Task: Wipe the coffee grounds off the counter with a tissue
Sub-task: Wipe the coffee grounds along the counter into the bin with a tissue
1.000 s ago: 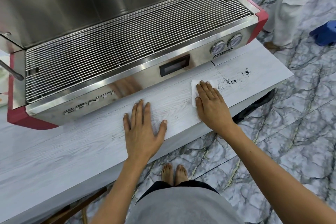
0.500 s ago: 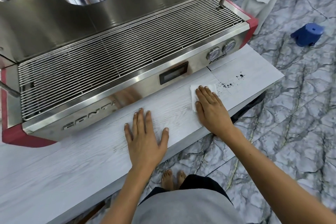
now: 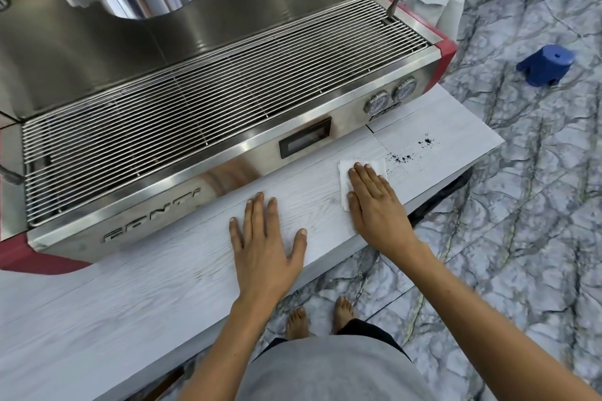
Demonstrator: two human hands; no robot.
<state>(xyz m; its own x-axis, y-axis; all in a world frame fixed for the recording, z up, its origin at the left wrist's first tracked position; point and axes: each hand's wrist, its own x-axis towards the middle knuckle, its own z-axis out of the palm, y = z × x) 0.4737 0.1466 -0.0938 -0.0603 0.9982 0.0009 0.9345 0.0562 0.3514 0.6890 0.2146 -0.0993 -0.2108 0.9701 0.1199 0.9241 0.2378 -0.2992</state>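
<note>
Coffee grounds (image 3: 411,152) lay unwiped on the counter (image 3: 163,270), just right of the tissue (image 3: 361,168); right hand (image 3: 374,202) pressed flat on it, left hand (image 3: 265,238) splayed empty beside it

Light: bright, even, soft shadows
Glare: sheen on machine (image 3: 228,52) steel, hands reflected in its front
Blur: slight, counter (image 3: 130,286)
Edges: wide-angle bending

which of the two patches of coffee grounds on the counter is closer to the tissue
The wider scatter of grounds, just off the right edge of the tissue under the right hand. The small dark clump lies farther right, toward the counter's end.
</note>
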